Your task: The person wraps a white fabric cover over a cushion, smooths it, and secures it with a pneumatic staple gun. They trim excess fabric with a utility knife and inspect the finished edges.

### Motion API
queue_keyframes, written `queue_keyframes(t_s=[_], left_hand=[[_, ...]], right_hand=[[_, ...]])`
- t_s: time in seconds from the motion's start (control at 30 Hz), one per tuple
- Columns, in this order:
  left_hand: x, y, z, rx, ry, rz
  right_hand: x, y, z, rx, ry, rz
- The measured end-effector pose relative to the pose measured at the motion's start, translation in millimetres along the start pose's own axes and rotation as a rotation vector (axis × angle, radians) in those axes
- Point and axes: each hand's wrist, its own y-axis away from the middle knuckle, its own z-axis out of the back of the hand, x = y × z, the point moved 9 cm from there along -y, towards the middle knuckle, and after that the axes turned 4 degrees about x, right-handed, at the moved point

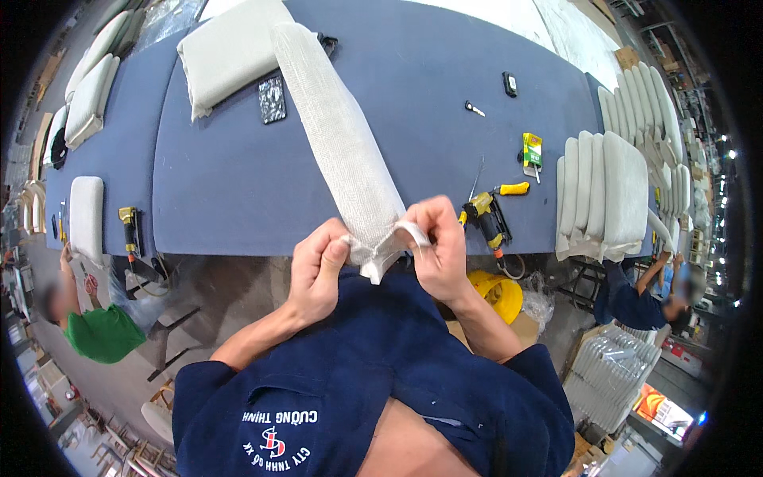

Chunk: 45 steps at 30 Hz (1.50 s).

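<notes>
A long, narrow cushion [342, 135] in a light grey woven cover lies across the blue table, its near end at the table's front edge. My left hand [319, 266] is closed on the left side of the loose cover fabric at that end. On the right side of the same end, my right hand [435, 246] pinches the fabric, and a pale strip of it loops over the fingers. Between both hands the gathered cloth hangs in a small flap. The far end of the cushion rests against a folded stack of light grey fabric or covers.
On the blue table [429, 95], a yellow-and-black staple gun [485, 219], a yellow-handled tool [513, 189] and a black patterned pouch [272, 100] lie around the cushion. Upright padded panels [620, 191] stand at right. A yellow bucket [499, 296] sits below. One person [107, 330] works at left, another [644, 298] at right.
</notes>
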Motion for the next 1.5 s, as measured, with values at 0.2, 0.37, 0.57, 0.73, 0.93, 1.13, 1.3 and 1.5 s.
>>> queue_keyframes(t_s=[0.2, 0.37, 0.57, 0.73, 0.93, 1.13, 1.3, 1.5], left_hand=[[-77, -59, -14, -0.200, 0.116, -0.151], [-121, -96, -57, -0.279, -0.021, -0.490], [-190, -133, -73, -0.130, -0.156, -1.072], [-107, -270, -42, 0.065, -0.394, -0.591], [-23, -357, -14, 0.179, -0.290, -0.287], [-66, -326, 12, 0.009, -0.732, -0.481], [-56, -340, 10, 0.009, -0.719, -0.137], [-38, -335, 11, 0.597, -0.702, -0.074]], right_hand=[[45, -70, 0, -0.096, -0.203, -0.115], [61, -63, 32, -0.525, -0.312, 0.221], [96, -104, 65, -0.571, -0.151, 0.689], [-31, -215, 102, -0.629, -0.290, 0.281], [-100, -271, 138, -0.479, 0.069, 0.136], [-67, -260, 125, -0.371, 0.285, 0.113], [-88, -274, 105, -0.021, -0.165, -0.156], [-59, -266, 77, 0.287, 0.189, -0.179]])
